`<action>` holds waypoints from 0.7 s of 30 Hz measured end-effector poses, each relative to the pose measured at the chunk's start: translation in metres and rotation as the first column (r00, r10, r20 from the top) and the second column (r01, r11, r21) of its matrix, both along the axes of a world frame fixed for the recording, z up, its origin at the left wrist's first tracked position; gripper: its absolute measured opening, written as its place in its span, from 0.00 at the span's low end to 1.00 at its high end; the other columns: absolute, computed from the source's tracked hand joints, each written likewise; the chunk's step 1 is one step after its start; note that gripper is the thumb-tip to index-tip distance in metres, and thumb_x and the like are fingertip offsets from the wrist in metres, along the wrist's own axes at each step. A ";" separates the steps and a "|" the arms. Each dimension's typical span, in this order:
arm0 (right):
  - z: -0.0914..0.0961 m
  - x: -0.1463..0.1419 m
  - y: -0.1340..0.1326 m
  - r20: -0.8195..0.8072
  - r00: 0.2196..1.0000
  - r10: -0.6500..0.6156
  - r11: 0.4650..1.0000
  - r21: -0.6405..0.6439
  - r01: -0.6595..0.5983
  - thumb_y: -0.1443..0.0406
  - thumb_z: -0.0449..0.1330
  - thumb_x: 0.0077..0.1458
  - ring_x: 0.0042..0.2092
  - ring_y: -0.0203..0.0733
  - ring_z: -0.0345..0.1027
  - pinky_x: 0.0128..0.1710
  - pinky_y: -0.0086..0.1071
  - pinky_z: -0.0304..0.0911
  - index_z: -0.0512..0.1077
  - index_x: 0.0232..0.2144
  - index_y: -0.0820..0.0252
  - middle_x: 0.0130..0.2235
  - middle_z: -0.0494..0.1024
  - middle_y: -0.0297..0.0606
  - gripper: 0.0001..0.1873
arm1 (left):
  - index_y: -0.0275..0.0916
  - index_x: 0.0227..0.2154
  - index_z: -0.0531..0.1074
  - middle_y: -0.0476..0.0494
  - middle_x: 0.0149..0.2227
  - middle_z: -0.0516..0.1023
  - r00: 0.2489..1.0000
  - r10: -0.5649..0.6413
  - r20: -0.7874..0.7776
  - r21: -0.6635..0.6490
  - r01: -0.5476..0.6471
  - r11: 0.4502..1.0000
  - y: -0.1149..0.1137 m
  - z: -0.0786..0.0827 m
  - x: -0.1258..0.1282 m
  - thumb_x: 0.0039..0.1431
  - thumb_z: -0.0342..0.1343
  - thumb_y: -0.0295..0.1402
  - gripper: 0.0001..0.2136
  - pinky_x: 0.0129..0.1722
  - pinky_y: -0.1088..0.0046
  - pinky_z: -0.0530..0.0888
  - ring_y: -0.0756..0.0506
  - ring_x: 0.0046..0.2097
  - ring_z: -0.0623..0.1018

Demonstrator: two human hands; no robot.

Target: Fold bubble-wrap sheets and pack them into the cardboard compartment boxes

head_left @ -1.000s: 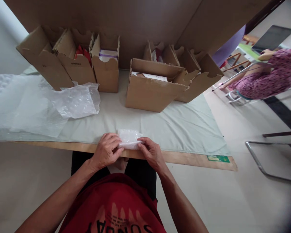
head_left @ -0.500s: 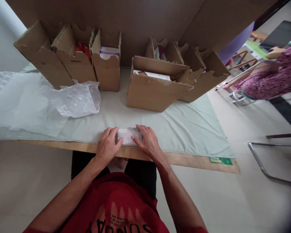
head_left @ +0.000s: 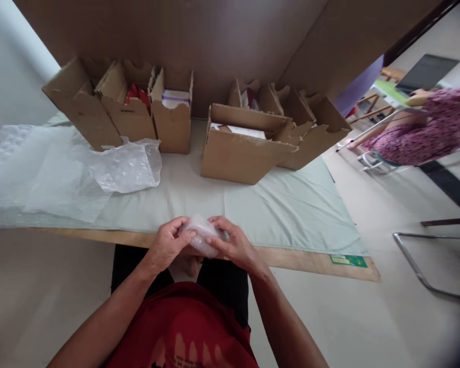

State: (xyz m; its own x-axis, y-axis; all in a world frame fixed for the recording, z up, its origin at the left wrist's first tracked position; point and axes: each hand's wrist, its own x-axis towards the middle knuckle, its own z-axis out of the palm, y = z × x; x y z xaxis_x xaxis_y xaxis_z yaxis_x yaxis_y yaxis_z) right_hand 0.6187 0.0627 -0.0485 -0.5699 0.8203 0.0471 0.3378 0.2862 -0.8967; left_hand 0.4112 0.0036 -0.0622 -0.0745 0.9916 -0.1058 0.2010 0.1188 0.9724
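Note:
A small bundle wrapped in bubble wrap (head_left: 201,235) is held between both hands at the near edge of the table (head_left: 291,204), lifted slightly off the pale cloth. My left hand (head_left: 167,245) grips its left end with curled fingers. My right hand (head_left: 233,244) closes round its right end, thumb on top. What lies inside the wrap cannot be made out.
Loose bubble wrap sheets (head_left: 61,168) lie at the left of the table. Three open cardboard boxes (head_left: 130,112) stand at the back left, and a wider box (head_left: 241,148) with more behind it at the back right. A person in a patterned top (head_left: 425,133) sits far right.
The bundle was pressed flat on the cloth under both hands; now both hands have drawn it to the table's edge and lifted it, fingers curled round it.

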 end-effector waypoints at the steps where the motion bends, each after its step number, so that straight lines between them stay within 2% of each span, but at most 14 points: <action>1: 0.002 0.001 -0.005 0.020 1.000 0.014 1.000 0.005 -0.014 0.56 0.65 0.57 0.50 0.47 0.74 0.49 0.37 0.68 0.74 0.41 0.58 0.50 0.79 0.43 0.14 | 0.35 0.41 0.77 0.46 0.31 0.79 1.000 -0.022 -0.018 -0.019 0.022 1.000 0.000 0.005 0.002 0.59 0.56 0.41 0.15 0.32 0.73 0.73 0.47 0.32 0.76; 4: 0.012 0.005 -0.015 0.144 0.989 0.038 0.998 0.053 -0.046 0.57 0.68 0.55 0.53 0.49 0.73 0.53 0.41 0.68 0.70 0.57 0.55 0.55 0.78 0.44 0.28 | 0.38 0.35 0.78 0.50 0.27 0.77 0.980 -0.098 -0.175 0.038 0.106 0.994 0.003 0.018 0.009 0.56 0.55 0.33 0.08 0.29 0.75 0.68 0.50 0.28 0.72; 6: 0.021 0.007 -0.019 0.220 0.974 0.050 0.991 0.107 -0.075 0.60 0.66 0.58 0.51 0.47 0.75 0.54 0.42 0.68 0.69 0.60 0.52 0.53 0.80 0.41 0.28 | 0.40 0.31 0.78 0.50 0.28 0.77 0.951 -0.207 -0.228 0.089 0.232 0.969 0.006 0.025 0.013 0.55 0.54 0.30 0.07 0.31 0.74 0.69 0.49 0.29 0.73; 7: 0.025 0.007 -0.020 0.242 0.969 0.045 0.988 0.132 -0.078 0.61 0.64 0.59 0.48 0.46 0.76 0.53 0.42 0.68 0.70 0.58 0.51 0.51 0.81 0.40 0.24 | 0.40 0.31 0.78 0.49 0.29 0.78 0.945 -0.240 -0.221 0.106 0.268 0.958 0.006 0.028 0.015 0.54 0.55 0.29 0.06 0.34 0.74 0.70 0.48 0.31 0.74; 9: 0.032 0.007 -0.020 0.214 0.977 -0.023 0.987 0.158 -0.012 0.64 0.61 0.61 0.44 0.44 0.76 0.50 0.40 0.69 0.74 0.52 0.52 0.45 0.83 0.37 0.16 | 0.40 0.35 0.78 0.47 0.33 0.80 0.967 -0.223 -0.122 0.128 0.238 0.963 0.008 0.030 0.018 0.54 0.58 0.32 0.07 0.39 0.72 0.73 0.46 0.36 0.77; 11: 0.038 0.009 -0.015 0.089 0.986 -0.142 0.981 0.148 0.128 0.63 0.61 0.60 0.39 0.42 0.75 0.43 0.35 0.69 0.74 0.46 0.54 0.40 0.82 0.36 0.11 | 0.40 0.46 0.76 0.43 0.41 0.82 0.983 -0.168 0.078 0.107 0.159 0.981 0.009 0.028 0.021 0.53 0.62 0.36 0.16 0.43 0.69 0.75 0.44 0.41 0.79; 12: 0.040 0.011 -0.011 0.020 0.979 -0.201 0.971 0.135 0.197 0.62 0.62 0.59 0.37 0.41 0.73 0.39 0.32 0.69 0.74 0.43 0.55 0.37 0.81 0.35 0.09 | 0.39 0.49 0.74 0.42 0.43 0.81 0.972 -0.158 0.173 0.079 0.147 0.986 0.009 0.027 0.022 0.53 0.63 0.38 0.20 0.44 0.69 0.76 0.43 0.43 0.79; 14: 0.046 0.016 -0.003 -0.052 0.969 -0.243 0.962 0.116 0.248 0.60 0.63 0.58 0.33 0.38 0.70 0.35 0.30 0.67 0.73 0.36 0.56 0.32 0.78 0.33 0.06 | 0.38 0.48 0.74 0.42 0.41 0.81 0.949 -0.172 0.264 0.022 0.172 0.985 0.010 0.023 0.025 0.54 0.61 0.38 0.18 0.41 0.70 0.76 0.44 0.41 0.79; 16: 0.053 0.021 0.004 -0.033 0.978 -0.206 0.971 0.120 0.209 0.60 0.64 0.56 0.33 0.38 0.69 0.35 0.30 0.67 0.72 0.34 0.56 0.31 0.76 0.32 0.07 | 0.37 0.41 0.76 0.46 0.34 0.79 0.964 -0.165 0.208 -0.022 0.174 0.985 0.012 0.022 0.027 0.55 0.58 0.35 0.12 0.35 0.73 0.74 0.47 0.34 0.76; 18: 0.061 0.026 0.009 0.033 0.991 -0.131 0.986 0.112 0.126 0.61 0.65 0.55 0.34 0.38 0.71 0.36 0.31 0.67 0.73 0.37 0.56 0.32 0.78 0.32 0.08 | 0.37 0.36 0.77 0.50 0.29 0.75 0.982 -0.162 0.099 -0.028 0.165 0.986 0.015 0.023 0.028 0.55 0.55 0.33 0.08 0.30 0.76 0.69 0.50 0.30 0.71; 21: 0.080 0.034 0.017 0.168 0.985 -0.047 0.995 0.097 0.031 0.64 0.63 0.56 0.33 0.38 0.72 0.33 0.31 0.67 0.75 0.37 0.56 0.31 0.79 0.32 0.05 | 0.38 0.37 0.77 0.50 0.28 0.75 0.982 -0.190 0.012 0.000 0.190 0.982 0.021 0.026 0.027 0.55 0.55 0.31 0.09 0.29 0.76 0.68 0.50 0.29 0.71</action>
State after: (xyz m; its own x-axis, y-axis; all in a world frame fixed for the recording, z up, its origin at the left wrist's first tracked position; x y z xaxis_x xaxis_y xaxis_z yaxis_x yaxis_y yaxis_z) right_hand 0.6525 0.0802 0.0312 -0.5436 0.8388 0.0296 0.4956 0.3492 -0.7952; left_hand 0.4378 0.0250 -0.0365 0.1166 0.9874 -0.1069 0.2086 0.0809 0.9746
